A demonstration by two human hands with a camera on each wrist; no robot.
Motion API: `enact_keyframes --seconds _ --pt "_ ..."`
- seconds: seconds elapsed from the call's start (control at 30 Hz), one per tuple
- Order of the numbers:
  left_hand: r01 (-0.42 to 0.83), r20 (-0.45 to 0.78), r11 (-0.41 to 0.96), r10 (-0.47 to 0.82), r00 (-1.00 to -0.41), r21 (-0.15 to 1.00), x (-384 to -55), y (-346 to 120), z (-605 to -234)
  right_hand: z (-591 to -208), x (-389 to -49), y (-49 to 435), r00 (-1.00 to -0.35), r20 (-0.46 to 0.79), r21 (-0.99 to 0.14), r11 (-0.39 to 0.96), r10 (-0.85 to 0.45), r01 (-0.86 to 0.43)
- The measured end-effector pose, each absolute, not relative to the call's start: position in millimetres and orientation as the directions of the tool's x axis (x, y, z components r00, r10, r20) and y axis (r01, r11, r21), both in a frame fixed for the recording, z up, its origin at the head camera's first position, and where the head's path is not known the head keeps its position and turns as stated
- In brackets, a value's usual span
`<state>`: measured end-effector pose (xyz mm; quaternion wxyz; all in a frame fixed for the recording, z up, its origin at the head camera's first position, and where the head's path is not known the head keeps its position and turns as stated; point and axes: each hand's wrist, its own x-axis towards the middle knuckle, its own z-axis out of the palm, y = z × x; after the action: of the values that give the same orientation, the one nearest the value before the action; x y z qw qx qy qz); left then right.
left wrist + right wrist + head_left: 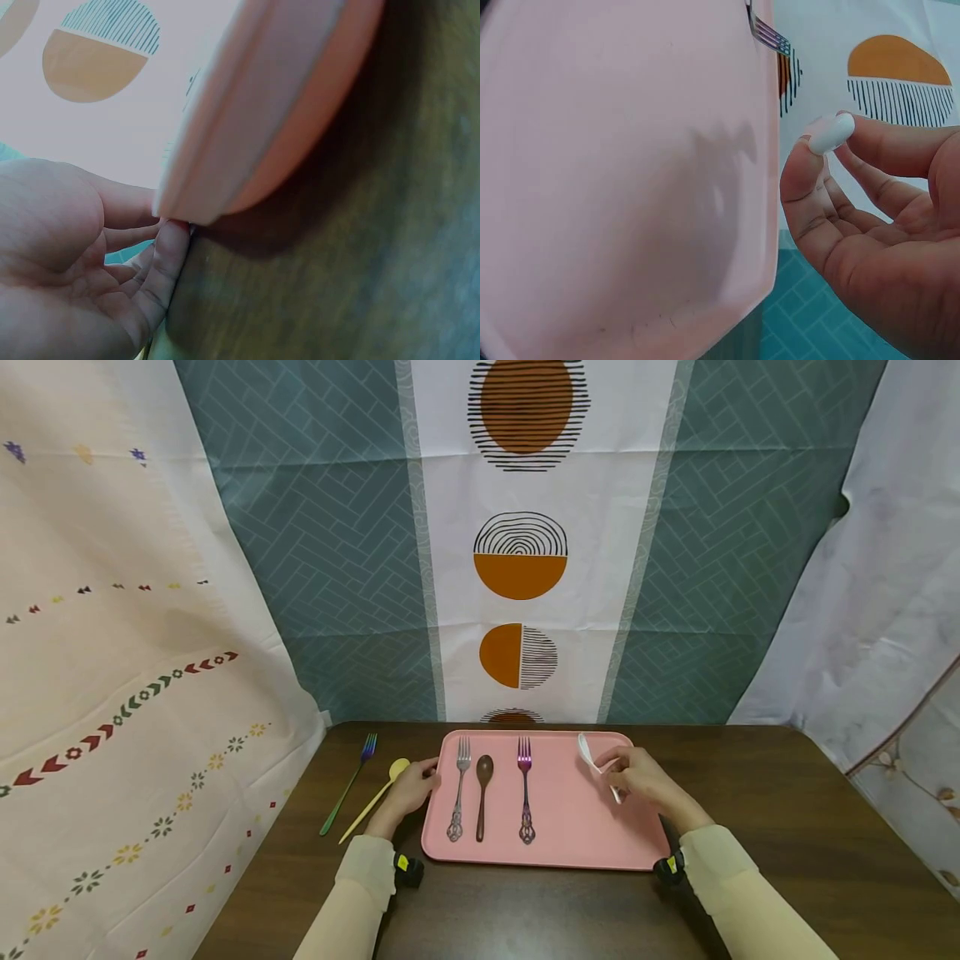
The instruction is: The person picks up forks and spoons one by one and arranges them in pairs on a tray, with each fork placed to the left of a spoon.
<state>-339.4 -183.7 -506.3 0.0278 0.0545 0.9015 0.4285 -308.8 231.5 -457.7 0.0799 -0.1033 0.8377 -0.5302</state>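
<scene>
Over the right part of the pink tray (562, 852), my right hand (637, 777) pinches a white spoon (584, 748) between thumb and fingers. In the right wrist view the rounded end of the spoon (832, 135) pokes out of the pinch, apart from the tray (592, 150). My left hand (412, 787) holds the tray's left rim, with fingertips at the edge of the tray (225, 135) in the left wrist view. Lying on the tray from left to right are a silver fork (459, 789), a dark brown wooden spoon (483, 777) and a purple fork (525, 785).
Left of the tray, a rainbow-coloured fork (348, 789) and a gold spoon (375, 797) lie on the dark wooden table (510, 914); my left forearm is beside the gold spoon. Patterned cloth (360, 543) hangs behind the table and along both sides.
</scene>
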Motion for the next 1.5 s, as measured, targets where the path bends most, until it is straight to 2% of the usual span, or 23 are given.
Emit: enact_keyframes --seconds 0.47,0.87,1.07,1.5 --pt "0.059 -0.02 0.62 0.119 -0.993 0.782 -338.9 -182.7 -506.7 -468.8 -306.1 219.3 -0.935 -0.019 -0.905 0.403 -0.354 -0.134" --pt "0.062 -0.015 0.624 0.117 -0.993 0.779 -340.8 -183.7 -507.9 -470.9 -302.2 201.4 -0.907 -0.027 -0.871 0.455 -0.42 -0.185" --pt "0.063 -0.014 0.621 0.118 -0.993 0.781 -339.2 -183.6 -507.3 -473.7 -300.0 193.2 -0.918 -0.047 -0.847 0.502 -0.395 -0.173" --pt "0.053 -0.02 0.631 0.109 -0.994 0.774 -340.4 -182.9 -506.4 -470.8 -294.6 159.8 -0.958 -0.061 -0.679 0.716 -0.279 -0.165"
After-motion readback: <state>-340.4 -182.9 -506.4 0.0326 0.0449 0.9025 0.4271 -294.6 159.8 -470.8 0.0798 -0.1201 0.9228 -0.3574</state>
